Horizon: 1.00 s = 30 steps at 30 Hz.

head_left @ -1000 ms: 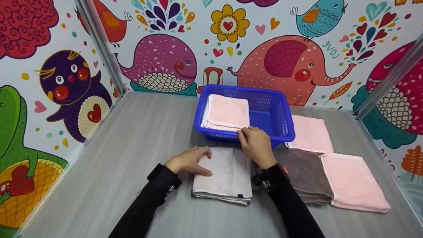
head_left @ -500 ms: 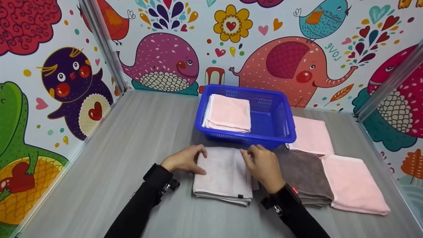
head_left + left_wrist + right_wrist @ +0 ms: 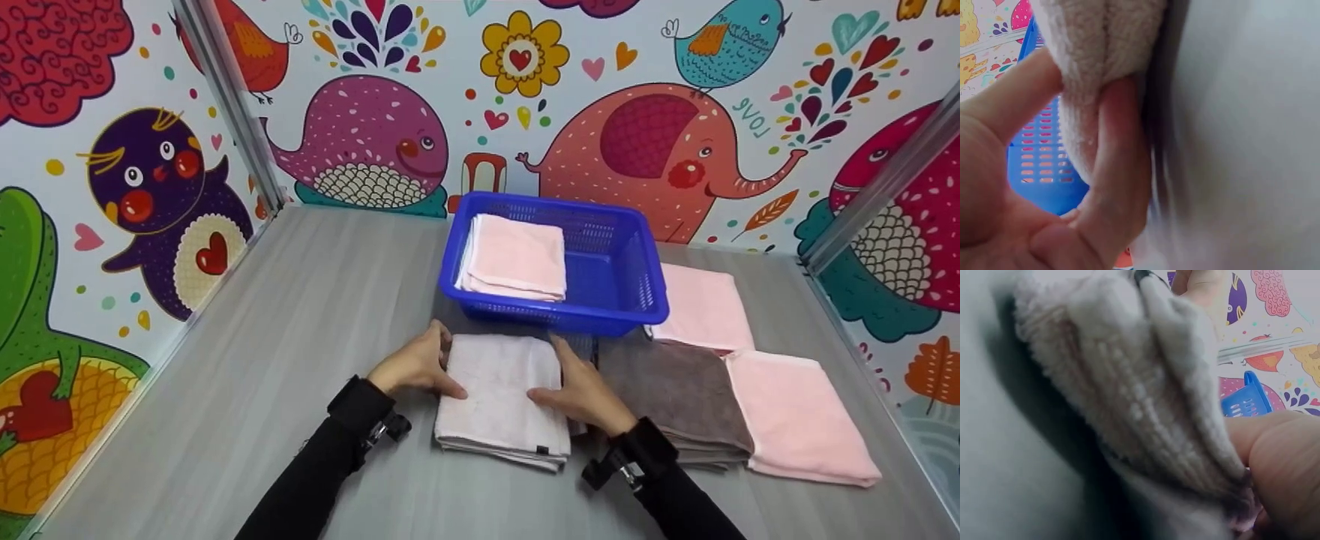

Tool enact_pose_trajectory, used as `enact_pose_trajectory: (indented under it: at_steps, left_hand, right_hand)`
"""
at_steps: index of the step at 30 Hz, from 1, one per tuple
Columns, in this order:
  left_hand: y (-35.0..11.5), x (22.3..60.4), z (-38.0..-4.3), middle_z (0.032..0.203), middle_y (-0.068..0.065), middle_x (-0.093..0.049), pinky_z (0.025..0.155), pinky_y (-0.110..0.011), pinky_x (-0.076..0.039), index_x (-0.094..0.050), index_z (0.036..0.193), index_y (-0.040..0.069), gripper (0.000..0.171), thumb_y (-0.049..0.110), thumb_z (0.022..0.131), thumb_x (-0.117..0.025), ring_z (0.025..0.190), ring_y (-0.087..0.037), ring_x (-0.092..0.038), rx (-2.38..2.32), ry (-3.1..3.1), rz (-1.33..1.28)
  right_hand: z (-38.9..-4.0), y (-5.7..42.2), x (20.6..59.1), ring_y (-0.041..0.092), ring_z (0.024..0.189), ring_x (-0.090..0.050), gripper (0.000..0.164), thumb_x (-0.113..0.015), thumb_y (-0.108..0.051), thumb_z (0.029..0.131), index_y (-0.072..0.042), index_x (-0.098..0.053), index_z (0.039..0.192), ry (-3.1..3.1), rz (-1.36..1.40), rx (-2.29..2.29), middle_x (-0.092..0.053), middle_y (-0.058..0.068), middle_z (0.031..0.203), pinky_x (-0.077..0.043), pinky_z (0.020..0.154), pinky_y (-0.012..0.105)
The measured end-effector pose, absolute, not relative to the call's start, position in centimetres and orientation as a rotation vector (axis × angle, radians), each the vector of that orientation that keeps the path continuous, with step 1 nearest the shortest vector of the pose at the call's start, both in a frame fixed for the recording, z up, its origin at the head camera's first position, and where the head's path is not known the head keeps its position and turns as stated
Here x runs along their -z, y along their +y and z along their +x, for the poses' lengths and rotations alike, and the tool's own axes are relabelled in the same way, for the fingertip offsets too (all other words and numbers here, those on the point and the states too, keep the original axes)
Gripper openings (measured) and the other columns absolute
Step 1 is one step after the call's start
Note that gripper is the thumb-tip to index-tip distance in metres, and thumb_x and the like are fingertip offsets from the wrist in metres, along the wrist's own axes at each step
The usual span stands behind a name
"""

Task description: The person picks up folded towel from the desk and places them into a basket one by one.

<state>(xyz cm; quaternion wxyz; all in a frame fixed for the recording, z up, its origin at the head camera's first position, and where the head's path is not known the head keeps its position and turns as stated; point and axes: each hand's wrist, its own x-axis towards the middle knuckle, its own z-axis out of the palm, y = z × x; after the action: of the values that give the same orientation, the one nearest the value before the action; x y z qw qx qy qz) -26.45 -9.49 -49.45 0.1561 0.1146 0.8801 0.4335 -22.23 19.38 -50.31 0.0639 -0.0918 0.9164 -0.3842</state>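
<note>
A folded pale grey towel (image 3: 499, 412) with a small dark tag lies in front of the blue basket. My left hand (image 3: 416, 367) grips its left edge, thumb on top; in the left wrist view, a finger of the left hand (image 3: 1120, 174) is tucked beneath the cloth. At the opposite edge, my right hand (image 3: 585, 390) holds the towel with its thumb on top. The right wrist view shows the towel's layered edge (image 3: 1123, 399) beside the right hand (image 3: 1286, 467), whose other fingertips are mostly hidden.
The blue basket (image 3: 540, 314) holds folded pink towels (image 3: 517, 255) on its left side. To the right lie a folded brown towel (image 3: 667, 390) and two pink towels, one nearer (image 3: 802, 420) and one behind (image 3: 697, 304). Patterned walls border the table (image 3: 330, 292).
My right hand has come back from the basket's front rim to the towel's right edge and taken hold. The left hand has shifted from the towel's top to grip its left edge.
</note>
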Motion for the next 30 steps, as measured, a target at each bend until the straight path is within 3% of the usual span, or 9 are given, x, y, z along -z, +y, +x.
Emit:
enact_pose_trajectory:
  at_steps: [9,18,23,27,30]
  left_hand:
    - [-9.0,49.1,-26.2,0.086,-0.009,-0.057,0.063,-0.029,-0.044,-0.043,0.111,0.006,0.072,0.009,0.064,-0.097,0.076,-0.02,-0.055,-1.254,2.503,0.439]
    - [-8.9,47.8,-25.5,0.086,-0.004,-0.046,0.069,-0.029,-0.04,-0.036,0.112,0.005,0.06,0.009,0.079,-0.086,0.077,-0.018,-0.048,-1.228,2.439,0.651]
    - [-9.4,45.7,-24.7,0.098,-0.008,-0.051,0.07,-0.033,-0.051,-0.035,0.12,0.003,0.057,0.003,0.084,-0.079,0.086,-0.02,-0.054,-1.308,2.315,0.754]
    - [-9.8,43.4,-24.0,0.108,-0.012,-0.051,0.06,-0.044,-0.06,-0.031,0.127,0.006,0.057,-0.002,0.088,-0.071,0.074,-0.02,-0.058,-1.377,2.234,0.768]
    - [-9.8,42.1,-23.6,0.109,-0.012,-0.047,0.06,-0.035,-0.056,-0.03,0.13,0.007,0.057,-0.002,0.087,-0.067,0.071,-0.017,-0.053,-1.405,2.28,0.82]
  right_hand:
    - [-22.3,19.4,50.5,0.037,0.133,-0.058,0.079,-0.081,-0.021,0.087,-0.009,-0.042,0.155,2.792,-0.372,1.159,-0.059,0.021,0.146,-0.046,0.109,0.058]
    - [-22.8,20.2,49.6,0.037,0.138,-0.052,0.076,-0.075,-0.014,0.09,-0.009,-0.039,0.157,2.721,-0.563,1.167,-0.051,0.018,0.155,-0.042,0.114,0.058]
    - [-22.4,20.5,47.6,0.035,0.135,-0.055,0.074,-0.076,-0.016,0.09,-0.013,-0.041,0.155,2.729,-0.695,1.136,-0.053,0.015,0.153,-0.043,0.112,0.058]
    - [-22.1,21.0,45.4,0.03,0.142,-0.049,0.075,-0.078,-0.017,0.09,-0.023,-0.043,0.156,2.735,-0.737,1.225,-0.051,0.008,0.157,-0.037,0.118,0.059]
    - [-21.9,21.3,44.2,0.028,0.147,-0.044,0.077,-0.077,-0.012,0.089,-0.024,-0.043,0.157,2.736,-0.751,1.354,-0.05,0.006,0.158,-0.032,0.12,0.057]
